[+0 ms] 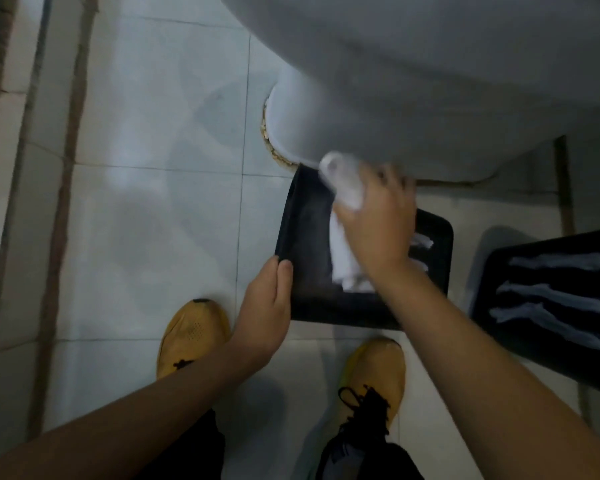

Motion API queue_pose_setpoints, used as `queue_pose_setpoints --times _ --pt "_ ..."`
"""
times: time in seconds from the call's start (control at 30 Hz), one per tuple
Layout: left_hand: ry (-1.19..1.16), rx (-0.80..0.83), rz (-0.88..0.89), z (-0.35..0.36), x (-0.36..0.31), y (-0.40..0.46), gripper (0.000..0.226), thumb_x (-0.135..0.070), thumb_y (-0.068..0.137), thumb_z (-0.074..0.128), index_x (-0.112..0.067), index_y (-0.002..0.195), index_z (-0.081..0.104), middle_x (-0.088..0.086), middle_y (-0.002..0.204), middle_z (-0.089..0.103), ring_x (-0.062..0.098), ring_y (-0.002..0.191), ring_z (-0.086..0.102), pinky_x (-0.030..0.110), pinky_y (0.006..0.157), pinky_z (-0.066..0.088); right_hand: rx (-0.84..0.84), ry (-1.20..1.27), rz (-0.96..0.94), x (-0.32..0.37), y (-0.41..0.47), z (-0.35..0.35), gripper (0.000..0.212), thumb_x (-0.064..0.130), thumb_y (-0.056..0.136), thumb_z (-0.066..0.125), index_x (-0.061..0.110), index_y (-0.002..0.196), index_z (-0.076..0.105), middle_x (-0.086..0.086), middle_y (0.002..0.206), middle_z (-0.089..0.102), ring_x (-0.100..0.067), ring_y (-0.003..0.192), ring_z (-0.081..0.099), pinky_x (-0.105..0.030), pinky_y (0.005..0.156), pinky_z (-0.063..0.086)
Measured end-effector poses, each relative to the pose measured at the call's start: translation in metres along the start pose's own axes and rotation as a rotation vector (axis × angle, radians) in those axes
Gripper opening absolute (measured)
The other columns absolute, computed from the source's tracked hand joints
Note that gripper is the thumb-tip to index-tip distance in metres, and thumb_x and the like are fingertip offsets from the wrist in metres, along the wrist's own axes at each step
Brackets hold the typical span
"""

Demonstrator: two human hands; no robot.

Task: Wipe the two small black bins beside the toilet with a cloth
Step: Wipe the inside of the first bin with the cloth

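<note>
While the toilet (pixel 430 81) looms above, the nearer black bin (pixel 305 237) stands beside its base, the left hand (pixel 267 306) gripping its corner and the right hand (pixel 378 223) clutching a white cloth (pixel 343 181) over it.

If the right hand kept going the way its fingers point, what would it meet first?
Probably the toilet: the right hand, gripping the cloth over the nearer black bin, points up-frame at its bowl. Blur leaves depth uncertain.

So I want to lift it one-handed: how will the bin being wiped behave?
The bin is probably light and fairly stiff: the left hand steadies its corner alone. It may slide on the glossy floor tiles while the right hand rubs with the cloth.
</note>
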State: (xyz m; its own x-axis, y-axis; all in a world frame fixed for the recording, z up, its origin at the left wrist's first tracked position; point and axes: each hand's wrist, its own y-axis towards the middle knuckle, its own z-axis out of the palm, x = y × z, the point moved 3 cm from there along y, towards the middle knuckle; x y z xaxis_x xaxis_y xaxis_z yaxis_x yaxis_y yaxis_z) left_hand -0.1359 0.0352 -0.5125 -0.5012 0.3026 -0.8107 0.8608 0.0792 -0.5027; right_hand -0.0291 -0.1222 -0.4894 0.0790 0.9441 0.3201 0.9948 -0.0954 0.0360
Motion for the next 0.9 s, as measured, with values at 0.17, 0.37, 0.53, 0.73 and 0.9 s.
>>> queue_pose_setpoints --times 0.17,0.37,0.53,0.73,0.9 --pt "-0.027 0.041 0.019 -0.002 -0.006 -0.004 0.020 -0.015 0.104 0.041 -0.009 0.095 0.058 0.001 0.083 0.062 0.002 0.076 0.059 0.031 0.076 0.053 0.053 -0.084 -0.213 0.007 -0.049 -0.010 0.054 0.035 0.073 0.071 0.017 0.123 0.060 -0.010 0.121 0.056 -0.032 0.103 0.051 -0.042 0.089 0.046" --pt "0.041 0.047 0.051 -0.004 -0.006 -0.007 0.016 -0.011 0.103 0.043 -0.013 0.091 0.053 -0.005 0.082 0.063 0.001 0.073 0.059 0.042 0.079 0.054 0.117 -0.053 -0.344 0.005 -0.071 0.002 0.055 0.027 0.071 0.077 0.018 0.123 0.060 -0.011 0.121 0.056 -0.032 0.101 0.052 -0.044 0.085 0.048" --pt "0.045 0.020 -0.043 0.002 -0.008 -0.005 0.034 -0.034 0.106 0.031 -0.010 0.095 0.054 0.008 0.088 0.059 0.016 0.083 0.060 0.039 0.077 0.054 -0.087 -0.052 0.041 -0.014 -0.012 -0.011 0.047 0.035 0.078 0.065 0.010 0.118 0.063 -0.015 0.116 0.060 -0.036 0.102 0.054 -0.041 0.086 0.044" --pt "0.033 0.031 -0.048 0.001 0.011 0.006 0.023 -0.009 0.103 0.042 -0.013 0.082 0.051 0.000 0.076 0.055 0.002 0.070 0.056 0.021 0.064 0.048 0.128 0.029 -0.605 -0.002 -0.118 -0.005 0.041 0.031 0.074 0.071 0.021 0.114 0.065 -0.005 0.120 0.058 -0.025 0.099 0.050 -0.040 0.080 0.049" --pt "0.046 -0.019 0.014 0.000 -0.002 -0.001 0.037 -0.031 0.105 0.032 -0.003 0.089 0.051 0.020 0.082 0.055 0.030 0.078 0.057 0.049 0.069 0.050 -0.075 0.022 0.071 -0.041 -0.034 -0.009 0.050 0.036 0.075 0.066 0.010 0.116 0.063 -0.015 0.112 0.059 -0.034 0.098 0.052 -0.038 0.078 0.046"
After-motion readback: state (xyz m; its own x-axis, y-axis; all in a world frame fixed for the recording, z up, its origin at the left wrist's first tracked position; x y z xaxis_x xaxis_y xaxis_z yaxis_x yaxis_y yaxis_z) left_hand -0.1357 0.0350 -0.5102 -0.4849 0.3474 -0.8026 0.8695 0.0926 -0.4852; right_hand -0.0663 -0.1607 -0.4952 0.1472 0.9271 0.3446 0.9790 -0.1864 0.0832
